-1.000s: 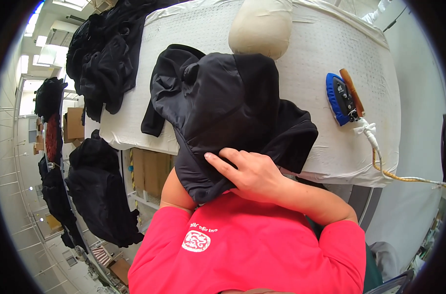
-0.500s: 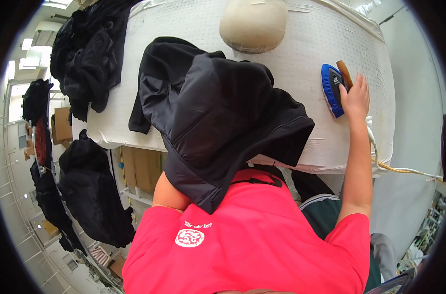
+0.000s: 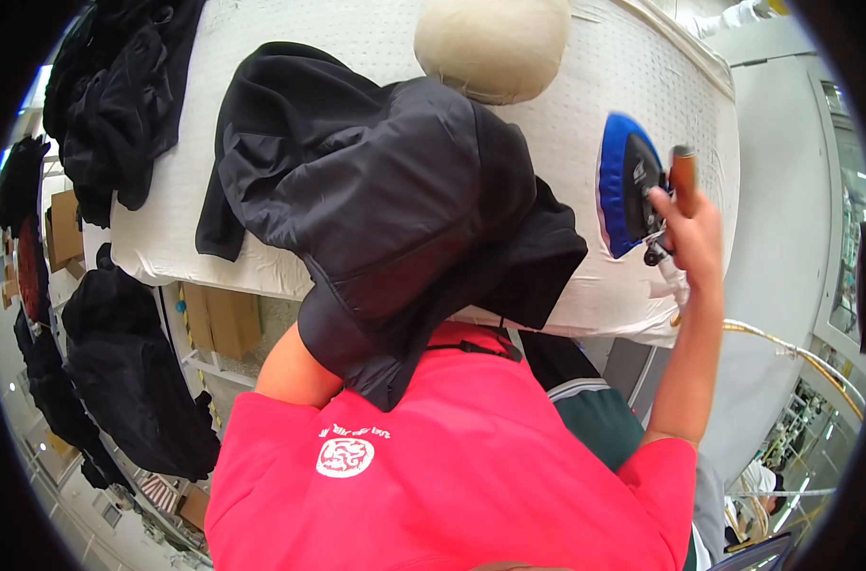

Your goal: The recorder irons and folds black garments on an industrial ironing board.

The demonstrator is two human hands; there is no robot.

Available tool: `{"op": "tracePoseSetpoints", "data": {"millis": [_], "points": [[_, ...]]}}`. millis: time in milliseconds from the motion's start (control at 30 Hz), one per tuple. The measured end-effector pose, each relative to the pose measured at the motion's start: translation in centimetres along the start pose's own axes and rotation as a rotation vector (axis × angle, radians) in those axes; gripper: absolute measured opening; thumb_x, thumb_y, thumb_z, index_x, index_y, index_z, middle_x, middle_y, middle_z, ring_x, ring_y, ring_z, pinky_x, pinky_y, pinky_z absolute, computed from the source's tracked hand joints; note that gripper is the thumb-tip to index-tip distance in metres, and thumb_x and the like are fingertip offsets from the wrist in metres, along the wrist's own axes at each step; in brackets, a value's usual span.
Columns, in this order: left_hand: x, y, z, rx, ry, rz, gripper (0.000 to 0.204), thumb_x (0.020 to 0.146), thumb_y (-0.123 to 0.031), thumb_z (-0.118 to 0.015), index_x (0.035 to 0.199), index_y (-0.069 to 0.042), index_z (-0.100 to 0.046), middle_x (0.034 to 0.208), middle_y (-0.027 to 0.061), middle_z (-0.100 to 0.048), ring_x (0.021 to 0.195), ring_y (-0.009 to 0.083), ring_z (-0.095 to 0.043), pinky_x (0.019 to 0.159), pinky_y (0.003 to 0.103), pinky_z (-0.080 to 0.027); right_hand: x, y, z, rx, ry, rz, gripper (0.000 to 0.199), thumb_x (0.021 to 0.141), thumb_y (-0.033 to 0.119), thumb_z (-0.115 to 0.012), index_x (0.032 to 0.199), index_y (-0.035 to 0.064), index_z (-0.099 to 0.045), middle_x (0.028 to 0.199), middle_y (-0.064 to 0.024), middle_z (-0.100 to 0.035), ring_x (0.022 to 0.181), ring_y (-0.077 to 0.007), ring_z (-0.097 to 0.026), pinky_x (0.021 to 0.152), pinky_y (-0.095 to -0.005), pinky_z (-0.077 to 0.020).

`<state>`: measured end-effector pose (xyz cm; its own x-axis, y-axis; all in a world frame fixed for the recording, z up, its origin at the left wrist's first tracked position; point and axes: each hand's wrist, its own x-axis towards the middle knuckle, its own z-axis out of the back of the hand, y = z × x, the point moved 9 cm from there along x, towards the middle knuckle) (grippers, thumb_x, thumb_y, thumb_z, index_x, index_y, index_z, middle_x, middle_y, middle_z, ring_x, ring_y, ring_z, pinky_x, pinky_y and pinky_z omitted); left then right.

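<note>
Seen from above, a white padded ironing table (image 3: 290, 38) as the landmark. Draped over its near edge and spilling toward the viewer, a black garment (image 3: 385, 200), rumpled, with one dark sleeve trailing left along the table's surface. Hidden beneath that fabric, the left hand, only the bare left forearm (image 3: 295, 366) visible where it slips under the hem at the table's front; grip impossible to tell. At the table's right end, right hand (image 3: 688, 228) wrapped closed around the brown handle (image 3: 682, 171) of a blue steam iron (image 3: 626, 195), the iron tipped up on its side and just clear of the garment's right corner. At the table's far edge, just behind the garment, a rounded beige pressing cushion (image 3: 495, 43). Heaped on the table's left end, more black clothes (image 3: 109, 105). Below the table's left side, dark garments hanging (image 3: 128, 381) and cardboard boxes (image 3: 218, 319). Off the table's right corner, a yellowish hose (image 3: 795, 357) curving away. Nearest the viewer, a red shirt (image 3: 471, 476).
</note>
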<state>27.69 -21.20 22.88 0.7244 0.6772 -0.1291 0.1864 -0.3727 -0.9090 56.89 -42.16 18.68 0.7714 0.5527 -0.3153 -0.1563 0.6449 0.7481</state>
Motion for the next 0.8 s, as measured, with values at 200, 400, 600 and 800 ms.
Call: {"op": "tracePoseSetpoints", "data": {"millis": [200,400,600,800], "points": [[-1.5,1.5,-2.8,-0.427,0.076,0.235,0.049,0.094,-0.014,-0.066,0.14,-0.005,-0.054,0.133,0.0143,-0.06,0.121,0.0255,-0.058,0.104,0.039,-0.047,-6.8,18.7,-5.6,-0.033,0.153,0.735,0.035,0.089,0.023,-0.08,0.115,0.0023,-0.069,0.07,0.0001,-0.066,0.061,-0.011,-0.061,0.054,-0.0298,-0.048],[-1.1,1.3,-3.8,-0.462,0.167,0.15,0.053,0.096,-0.016,-0.066,0.144,-0.006,-0.049,0.139,0.0143,-0.056,0.128,0.0262,-0.055,0.109,0.038,-0.045,-6.4,22.0,-7.9,-0.731,0.045,0.828,0.04,0.088,0.023,-0.081,0.124,0.0115,-0.07,0.078,-0.0035,-0.073,0.068,-0.0138,-0.066,0.065,-0.0338,-0.0552],[-2.2,3.4,1.5,-0.219,0.037,-0.024,0.053,0.096,-0.017,-0.066,0.145,-0.005,-0.048,0.139,0.0142,-0.056,0.126,0.0261,-0.056,0.106,0.038,-0.047,2.3,8.0,-0.4,-0.493,-0.039,0.351,0.034,0.088,0.028,-0.074,0.116,0.0092,-0.071,0.088,-0.0203,-0.072,0.085,-0.0367,-0.071,0.074,-0.0413,-0.0546],[-2.6,5.4,2.8,0.168,-0.096,-0.195,0.053,0.097,-0.018,-0.065,0.145,-0.005,-0.047,0.138,0.0142,-0.057,0.123,0.0259,-0.057,0.102,0.038,-0.048,6.1,-9.6,0.4,-0.835,-0.159,0.216,0.032,0.092,0.026,-0.069,0.118,0.0082,-0.069,0.09,-0.0181,-0.073,0.087,-0.0395,-0.07,0.078,-0.0472,-0.0532]]}}
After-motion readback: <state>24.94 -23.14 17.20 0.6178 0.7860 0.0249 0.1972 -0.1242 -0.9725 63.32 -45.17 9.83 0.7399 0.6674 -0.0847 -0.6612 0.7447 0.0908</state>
